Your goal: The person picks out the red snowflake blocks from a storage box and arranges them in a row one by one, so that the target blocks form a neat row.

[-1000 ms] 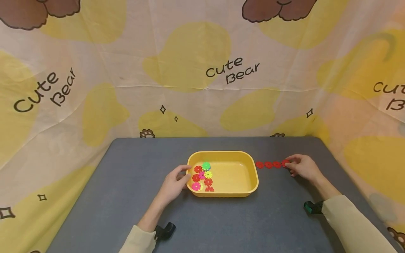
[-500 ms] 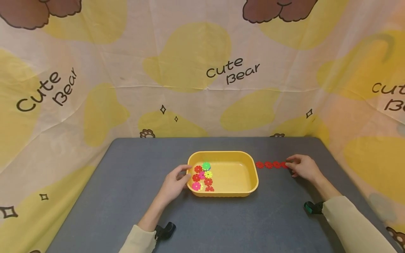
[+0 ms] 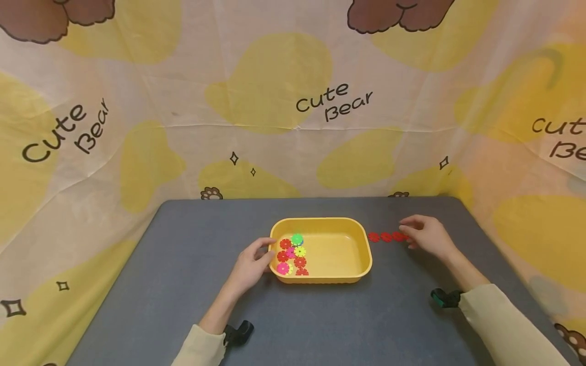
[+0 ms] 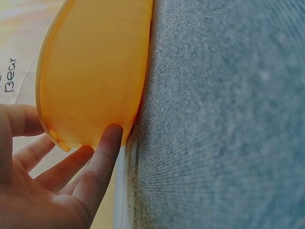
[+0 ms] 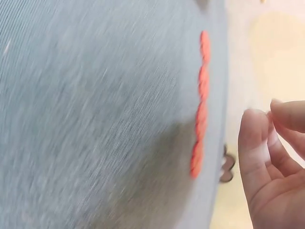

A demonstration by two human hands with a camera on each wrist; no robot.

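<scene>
My left hand (image 3: 250, 264) holds the left end of a yellow plastic tray (image 3: 320, 280). In the left wrist view, one digit hooks at the tray's rim while fingertips rest on its outer wall (image 4: 95, 71). Inside, at the left, lie several flower-shaped plastic discs (image 3: 299, 262) in red, pink, green and yellow. A straight row of red flower-shaped discs (image 3: 386, 237) runs rightward from the tray on the table. Over the row's right end hovers my right hand (image 3: 429, 237), thumb and fingertips close together, nothing between them. The right wrist view shows these red discs (image 5: 202, 119) apart from the fingers.
A dark grey table (image 3: 329, 325) carries everything. Behind and beside it hangs a printed cloth (image 3: 265, 91) with yellow patches and lettering. Each wrist wears a black band device (image 3: 239, 333).
My right hand has let go of the rightmost red disc, lifted a little and shifted left over the row. The left hand stays at the tray, and the view has turned slightly.
</scene>
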